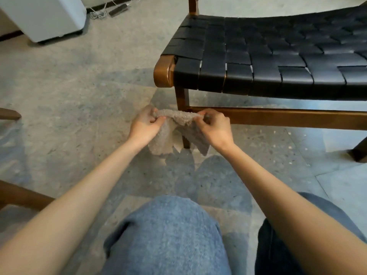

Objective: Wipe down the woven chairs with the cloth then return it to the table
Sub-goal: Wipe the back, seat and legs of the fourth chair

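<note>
Speckled floor (79, 86), woven chair (268, 56) ahead, L hand (144, 126) & R hand (214, 128) pinching cloth (174, 118) taut

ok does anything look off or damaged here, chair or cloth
Nothing stands out. The woven seat looks whole and even, and the cloth hangs bunched between the left hand and right hand in front of it.

single head view, looking forward and down, hands (178, 126) near
</note>
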The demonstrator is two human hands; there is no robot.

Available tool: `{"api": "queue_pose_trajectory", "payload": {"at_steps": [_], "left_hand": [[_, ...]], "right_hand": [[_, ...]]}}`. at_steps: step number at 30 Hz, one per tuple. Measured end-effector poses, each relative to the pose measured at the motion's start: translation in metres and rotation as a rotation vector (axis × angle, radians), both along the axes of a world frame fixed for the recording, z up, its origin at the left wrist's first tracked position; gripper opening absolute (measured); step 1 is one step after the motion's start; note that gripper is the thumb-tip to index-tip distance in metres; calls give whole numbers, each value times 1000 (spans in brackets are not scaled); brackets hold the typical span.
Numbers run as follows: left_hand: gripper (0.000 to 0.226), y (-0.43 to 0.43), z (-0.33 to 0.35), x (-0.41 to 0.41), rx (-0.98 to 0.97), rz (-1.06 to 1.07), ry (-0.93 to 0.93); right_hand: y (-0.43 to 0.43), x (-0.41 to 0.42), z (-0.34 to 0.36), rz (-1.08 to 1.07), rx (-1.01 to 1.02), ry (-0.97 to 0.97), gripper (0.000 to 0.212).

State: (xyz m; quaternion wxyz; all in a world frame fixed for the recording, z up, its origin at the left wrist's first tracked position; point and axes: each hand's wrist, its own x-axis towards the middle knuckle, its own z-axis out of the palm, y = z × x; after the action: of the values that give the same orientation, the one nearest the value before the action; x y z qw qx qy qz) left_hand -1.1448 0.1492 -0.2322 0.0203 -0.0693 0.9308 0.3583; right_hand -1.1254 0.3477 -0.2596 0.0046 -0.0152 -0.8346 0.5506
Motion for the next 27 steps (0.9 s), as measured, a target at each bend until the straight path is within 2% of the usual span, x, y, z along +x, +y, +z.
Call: {"api": "queue_pose_trajectory", "payload": {"at_steps": [3,6,8,12,17,23,27], "left_hand": [[13,4,-11,-14,125,73,6],[11,10,-20,-28,191,101,88],[17,15,-24,-35,257,104,134],[37,28,-29,-47,482,99,177],[54,38,-35,-65,669,-42,301],[43,44,-49,-78,611,-120,337],[45,45,-45,-88,619,-208,307]], "right_hand": [[-13,-13,-9,-121,-23,40,12],[-20,-23,-12,-227,-56,133,13],[-22,-29,-13,-257,-91,150,17],[-29,-37,-17,-161,-226,74,33],[-47,-48,-29,-27,-338,6,36],[-61,-58,-31,-63,-244,45,37],[-62,-67,-20,-98,-194,45,24]]}}
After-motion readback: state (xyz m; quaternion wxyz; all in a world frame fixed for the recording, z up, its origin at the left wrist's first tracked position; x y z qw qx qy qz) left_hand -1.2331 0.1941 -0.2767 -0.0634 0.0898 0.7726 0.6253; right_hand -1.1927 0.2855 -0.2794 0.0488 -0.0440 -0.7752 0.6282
